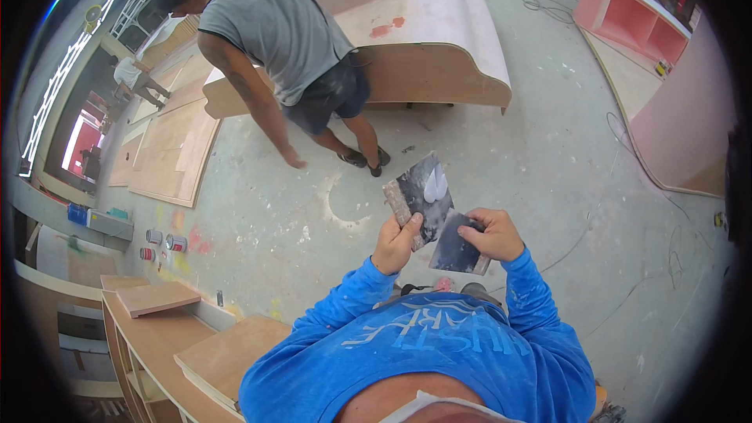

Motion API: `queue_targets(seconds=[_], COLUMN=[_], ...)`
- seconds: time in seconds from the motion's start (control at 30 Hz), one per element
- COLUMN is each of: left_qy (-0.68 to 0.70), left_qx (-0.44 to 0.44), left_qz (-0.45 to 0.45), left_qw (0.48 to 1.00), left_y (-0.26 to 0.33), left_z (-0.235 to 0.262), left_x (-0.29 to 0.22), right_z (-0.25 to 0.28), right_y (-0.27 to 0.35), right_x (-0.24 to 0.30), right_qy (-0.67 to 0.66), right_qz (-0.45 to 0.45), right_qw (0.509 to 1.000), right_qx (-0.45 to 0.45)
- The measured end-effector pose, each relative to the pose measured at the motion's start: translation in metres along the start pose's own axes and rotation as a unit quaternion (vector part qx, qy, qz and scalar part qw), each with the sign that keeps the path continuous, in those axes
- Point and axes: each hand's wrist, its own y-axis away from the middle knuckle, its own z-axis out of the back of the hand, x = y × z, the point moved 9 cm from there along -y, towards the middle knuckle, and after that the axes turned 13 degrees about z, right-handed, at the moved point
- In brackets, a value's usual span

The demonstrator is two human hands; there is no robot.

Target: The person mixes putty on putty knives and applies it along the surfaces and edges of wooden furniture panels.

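In front of my chest, my left hand [395,244] is closed round the brown, crusted edge of a dark, flat putty board [413,186]. A smooth white dollop of putty [436,187] sits on the board, with pale smears around it. My right hand [499,235] grips a dark, square-edged putty spreader [455,251], thumb on its face. The spreader's upper left corner lies close to the board's lower edge; whether they touch, I cannot tell. Both tools are tilted and held above the floor.
Ahead, a person in a grey top [282,23] leans over a large white curved panel piece [439,70]. Wooden cabinets [149,329] stand at lower left, near several paint cans [176,243]. A pink curved unit [627,19] stands right. Cables [619,129] cross the floor [540,180].
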Motion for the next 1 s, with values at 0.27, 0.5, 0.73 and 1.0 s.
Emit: queue_targets(seconds=[0.27,0.5,0.73,1.0], left_qy=[-0.004,0.234,0.219,0.336], left_qx=[-0.098,-0.040,0.103,0.153], left_qz=[0.019,0.141,0.187,0.094], left_qw=[0.995,0.961,0.952,0.925], left_y=[-0.019,-0.033,-0.022,0.003], left_z=[0.028,0.017,-0.035,-0.022], left_x=[0.019,0.036,0.061,0.041], right_z=[-0.009,-0.010,-0.074,-0.035], right_y=[0.021,0.018,0.017,0.015], right_x=[-0.027,-0.042,0.010,0.014], right_qy=[-0.126,-0.420,-0.546,-0.585], right_qz=[0.016,-0.050,-0.060,0.015], right_qw=[0.992,0.900,0.836,0.811], right_qx=[0.018,-0.104,0.014,-0.007])
